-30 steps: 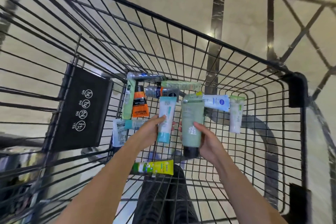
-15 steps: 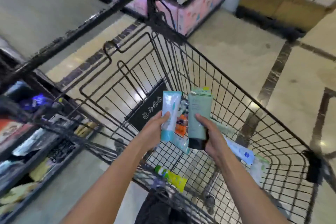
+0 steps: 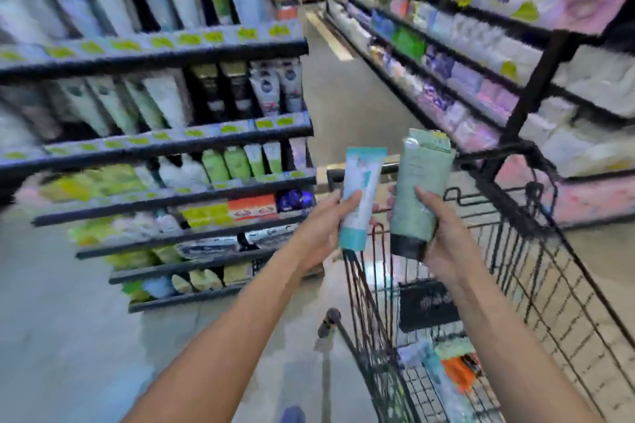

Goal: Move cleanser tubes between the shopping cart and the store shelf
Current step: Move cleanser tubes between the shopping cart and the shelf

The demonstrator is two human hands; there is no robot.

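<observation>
Evidently mid-carry above the cart (image 3: 515,285), the left hand (image 3: 323,230) grips a white-teal tube (image 3: 360,196) and the right hand (image 3: 443,233) a green tube (image 3: 417,189); next, probably, finding matching slots on the blurred shelf (image 3: 178,137).

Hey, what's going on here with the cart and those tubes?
A person stands in a store aisle holding two cleanser tubes upright over a shopping cart. The left hand grips a white and teal tube, and the right hand grips a larger pale green tube with a black cap. More tubes lie in the cart's basket. A shelf unit stocked with similar tubes stands to the left; neither held tube has reached it yet.
</observation>
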